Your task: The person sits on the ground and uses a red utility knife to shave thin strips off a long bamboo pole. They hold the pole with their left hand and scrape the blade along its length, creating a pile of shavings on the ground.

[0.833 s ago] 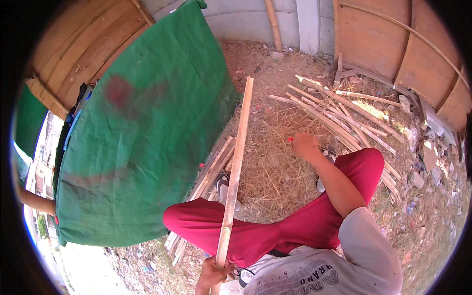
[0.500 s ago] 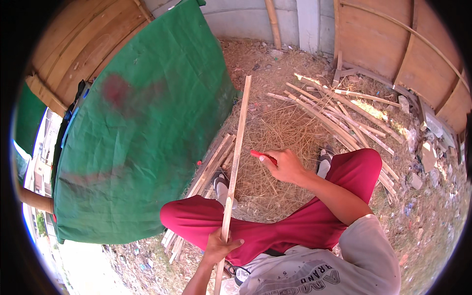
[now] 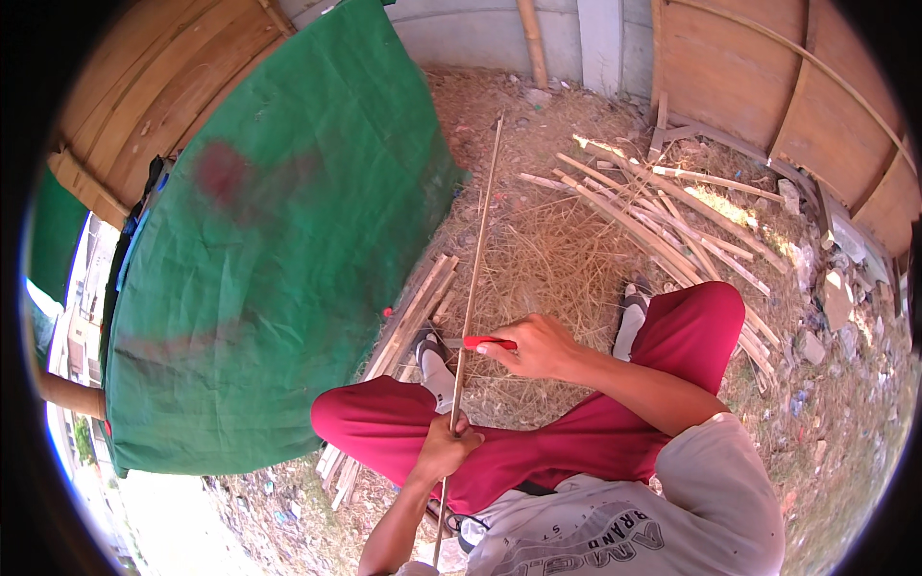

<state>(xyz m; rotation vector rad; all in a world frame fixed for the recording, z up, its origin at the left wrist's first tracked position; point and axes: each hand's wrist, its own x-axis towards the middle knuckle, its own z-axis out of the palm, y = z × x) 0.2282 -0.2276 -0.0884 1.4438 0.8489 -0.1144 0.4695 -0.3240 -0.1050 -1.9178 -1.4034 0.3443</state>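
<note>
Between my crossed legs rises a long, narrow bamboo strip (image 3: pixel 480 240), now seen along its thin edge. My left hand (image 3: pixel 449 447) is closed around its lower part, near my left knee. In my right hand (image 3: pixel 538 348) is a red-handled knife (image 3: pixel 488 342), pointing left, with its short blade at the strip above my left hand. Whether the blade is cutting into the edge cannot be made out.
Thin shavings (image 3: pixel 557 259) cover the ground ahead. Split bamboo strips (image 3: pixel 663 226) lie in a loose pile at right, and more strips (image 3: pixel 408 322) lie beside my left foot. A green tarp (image 3: pixel 279 259) hangs at left; wooden panels (image 3: pixel 740 77) stand at back right.
The strip has been turned from its broad face to its thin edge. My right hand has lowered and brought the knife leftward to the strip. My left hand has risen slightly.
</note>
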